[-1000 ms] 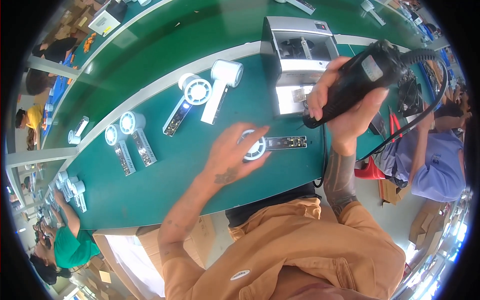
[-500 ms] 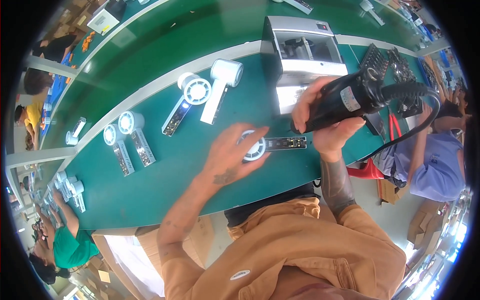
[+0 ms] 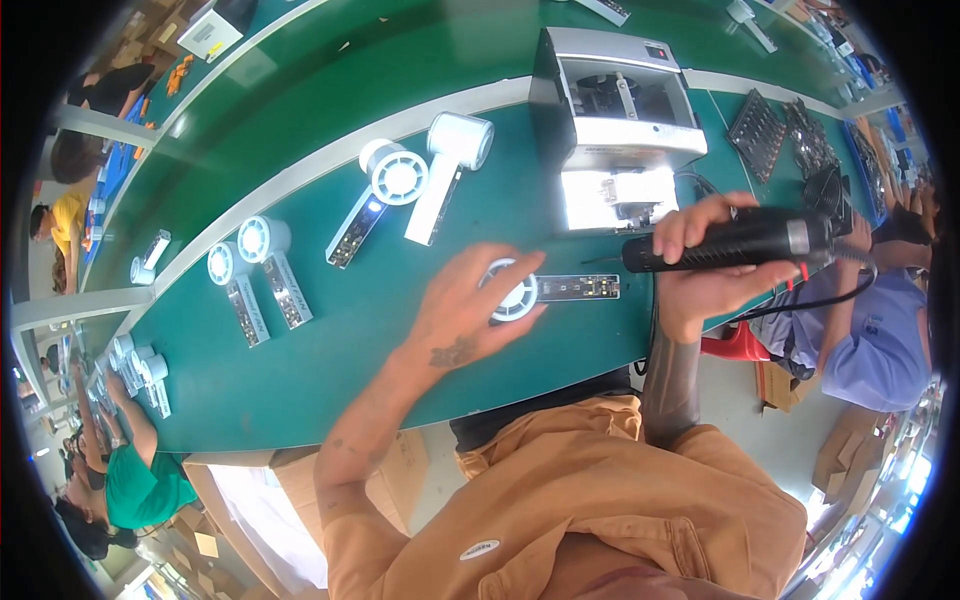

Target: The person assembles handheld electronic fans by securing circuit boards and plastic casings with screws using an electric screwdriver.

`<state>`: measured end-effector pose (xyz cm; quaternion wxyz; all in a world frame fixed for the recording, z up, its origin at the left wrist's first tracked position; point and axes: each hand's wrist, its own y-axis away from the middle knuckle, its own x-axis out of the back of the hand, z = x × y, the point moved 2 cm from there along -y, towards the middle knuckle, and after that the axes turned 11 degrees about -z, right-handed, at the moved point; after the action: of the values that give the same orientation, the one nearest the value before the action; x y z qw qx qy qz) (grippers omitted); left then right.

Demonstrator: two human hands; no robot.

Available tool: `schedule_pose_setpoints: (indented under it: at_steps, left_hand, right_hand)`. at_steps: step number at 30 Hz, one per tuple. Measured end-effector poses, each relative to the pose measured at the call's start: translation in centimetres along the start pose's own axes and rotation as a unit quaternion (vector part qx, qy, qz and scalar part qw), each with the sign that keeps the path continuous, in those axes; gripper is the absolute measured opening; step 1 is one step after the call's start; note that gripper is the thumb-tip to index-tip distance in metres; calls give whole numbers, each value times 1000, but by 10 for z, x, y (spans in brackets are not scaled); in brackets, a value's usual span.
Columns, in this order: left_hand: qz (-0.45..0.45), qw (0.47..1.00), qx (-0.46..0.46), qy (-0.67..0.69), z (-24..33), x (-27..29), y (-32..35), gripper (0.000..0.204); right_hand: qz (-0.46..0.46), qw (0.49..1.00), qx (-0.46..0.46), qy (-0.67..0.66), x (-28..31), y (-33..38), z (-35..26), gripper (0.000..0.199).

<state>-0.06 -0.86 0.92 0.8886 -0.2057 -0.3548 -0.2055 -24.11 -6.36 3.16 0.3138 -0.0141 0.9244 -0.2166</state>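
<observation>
A white handheld fan (image 3: 578, 288) lies on the green bench with its handle uncovered, so a strip of circuit board shows. My left hand (image 3: 460, 305) is closed around the fan's round head, and the handle points right. In my right hand (image 3: 700, 295) is a black electric screwdriver (image 3: 735, 240) with a cord, held nearly level. Its thin bit points left, just above the far side of the fan's handle and apart from it.
A grey screw feeder (image 3: 635, 140) stands beyond my right hand. Several more fans, such as one with a lit board (image 3: 400, 178), lie to the left. Dark metal parts (image 3: 757, 135) sit at the far right. A person in a light purple shirt (image 3: 880, 345) is at the right.
The screwdriver has swung from tilted to nearly level and moved right, so its bit now shows. My left hand and the fan have barely moved.
</observation>
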Motion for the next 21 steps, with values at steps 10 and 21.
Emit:
schedule_pose_setpoints:
  at_steps: [10,21]
  left_hand:
    - [6,1000,0,1,-1,-2,0,53]
    - [7,1000,-4,-1,1,-1,1,53]
  right_hand:
    - [239,970,-2,54,46,37,-4,66]
    - [164,969,-185,29,67,35,-9,56]
